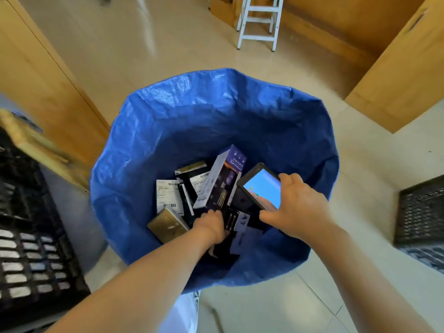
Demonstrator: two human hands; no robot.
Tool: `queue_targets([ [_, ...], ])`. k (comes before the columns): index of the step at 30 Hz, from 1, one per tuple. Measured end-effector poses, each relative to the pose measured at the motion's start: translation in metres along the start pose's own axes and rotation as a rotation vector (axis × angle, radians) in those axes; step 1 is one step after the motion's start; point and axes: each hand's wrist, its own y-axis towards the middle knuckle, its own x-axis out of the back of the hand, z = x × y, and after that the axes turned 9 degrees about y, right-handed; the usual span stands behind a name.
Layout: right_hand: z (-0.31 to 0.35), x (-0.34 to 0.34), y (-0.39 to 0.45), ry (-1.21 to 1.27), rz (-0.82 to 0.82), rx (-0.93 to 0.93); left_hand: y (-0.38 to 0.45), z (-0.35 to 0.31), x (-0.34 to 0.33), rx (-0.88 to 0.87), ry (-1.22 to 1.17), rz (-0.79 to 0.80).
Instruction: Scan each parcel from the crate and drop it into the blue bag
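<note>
Two hands are reached into one blue bag (168, 121): the left hand (211, 227) is clamped on a tall purple box (221, 183), the right hand (295, 210) on one scanner (260, 186); beside the left hand one gold parcel (165, 224) is seen.

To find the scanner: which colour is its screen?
Mostly light blue, orange near the bottom; scanner in the right hand, head view.

Bright daylight glares off the floor (149, 39) beyond the blue bag (192, 111); left of it, the black crate (31, 236) smears, edges bowing.

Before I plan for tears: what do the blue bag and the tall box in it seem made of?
Blue bag: likely woven plastic, glossy, with a fine weave and creases. Tall box: probably printed cardboard, smooth, with sharp folded edges.
</note>
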Motion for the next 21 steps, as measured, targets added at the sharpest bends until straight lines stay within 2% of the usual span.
queue_targets([
  [6, 0.008, 0.008, -0.011, 0.016, 0.011, 0.012, -0.029, 0.028, 0.047, -0.059, 0.041, -0.212],
  [12, 0.03, 0.022, -0.032, 0.127, -0.051, -0.024, -0.099, 0.069, 0.1, -0.055, -0.002, -0.487],
  [16, 0.06, 0.029, -0.049, 0.222, -0.121, 0.002, -0.155, 0.099, 0.128, -0.029, -0.051, -0.671],
  [21, 0.121, 0.042, -0.07, 0.359, -0.094, 0.101, -0.228, 0.151, 0.157, 0.037, -0.102, -0.826],
])
